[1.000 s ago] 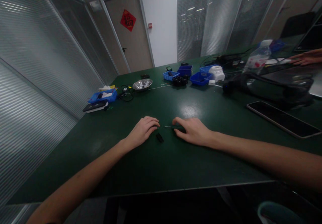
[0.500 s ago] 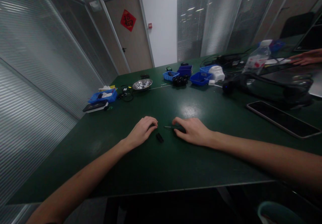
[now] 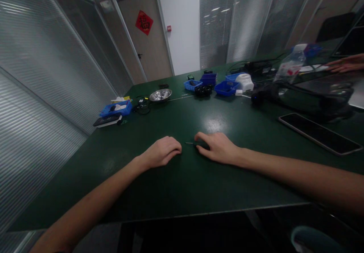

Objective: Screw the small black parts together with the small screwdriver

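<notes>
My left hand [image 3: 165, 150] is closed on the green table [image 3: 170, 192], fingertips pinched together over the spot where a small black block lay. The block itself is almost wholly covered by the fingers. To its right, my right hand [image 3: 217, 147] rests with thumb and index finger curved around the dark handle of a small screwdriver [image 3: 189, 143]. The thin metal shaft points left toward my left hand, a short gap away. Most of the handle is hidden within the palm.
A metal bowl [image 3: 160, 95], blue trays [image 3: 226, 89] and a black cable stand farther back. At the left are another blue tray [image 3: 125, 109] and a black-and-white case [image 3: 108, 121]. A phone [image 3: 320, 131], a bottle [image 3: 290, 65] and another person's hand [image 3: 345, 63] are at right.
My left hand has moved slightly right and toward me, its fingers closing over the small black block, which no longer shows. My right hand and the screwdriver have stayed about where they were.
</notes>
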Motion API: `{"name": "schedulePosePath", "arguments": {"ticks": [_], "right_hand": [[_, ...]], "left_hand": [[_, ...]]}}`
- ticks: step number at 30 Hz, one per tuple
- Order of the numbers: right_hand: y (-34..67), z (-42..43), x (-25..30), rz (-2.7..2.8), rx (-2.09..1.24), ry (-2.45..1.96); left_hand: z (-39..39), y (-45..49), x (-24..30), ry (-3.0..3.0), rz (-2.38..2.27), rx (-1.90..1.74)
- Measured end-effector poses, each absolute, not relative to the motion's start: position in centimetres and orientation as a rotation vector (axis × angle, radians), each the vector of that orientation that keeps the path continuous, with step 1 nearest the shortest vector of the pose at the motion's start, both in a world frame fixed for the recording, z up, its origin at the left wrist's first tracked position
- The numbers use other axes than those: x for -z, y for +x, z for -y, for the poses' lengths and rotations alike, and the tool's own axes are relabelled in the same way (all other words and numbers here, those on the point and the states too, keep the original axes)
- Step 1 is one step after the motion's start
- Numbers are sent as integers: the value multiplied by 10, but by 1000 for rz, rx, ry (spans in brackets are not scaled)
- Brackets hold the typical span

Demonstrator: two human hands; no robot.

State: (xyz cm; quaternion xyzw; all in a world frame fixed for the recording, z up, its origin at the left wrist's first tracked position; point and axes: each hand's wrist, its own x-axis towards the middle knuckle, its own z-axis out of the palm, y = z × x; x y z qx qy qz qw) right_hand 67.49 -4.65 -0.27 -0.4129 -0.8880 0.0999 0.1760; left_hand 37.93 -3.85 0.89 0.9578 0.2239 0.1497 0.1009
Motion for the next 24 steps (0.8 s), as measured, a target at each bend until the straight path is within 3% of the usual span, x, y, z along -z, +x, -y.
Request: {"name": "schedulePosePath", "arguments": {"ticks": [6,16,24], "right_hand": [[677,48,1,2507,-335,-1163],[677,49,0,2491,-380,-1181],[677,48,1,2502,-399,-1149]], "left_hand": [[-5,310,-2,2801,-1157,-478],[-37,85,15,2127,-2338,-457],[-37,56,19,1834,-2677,-547]]}}
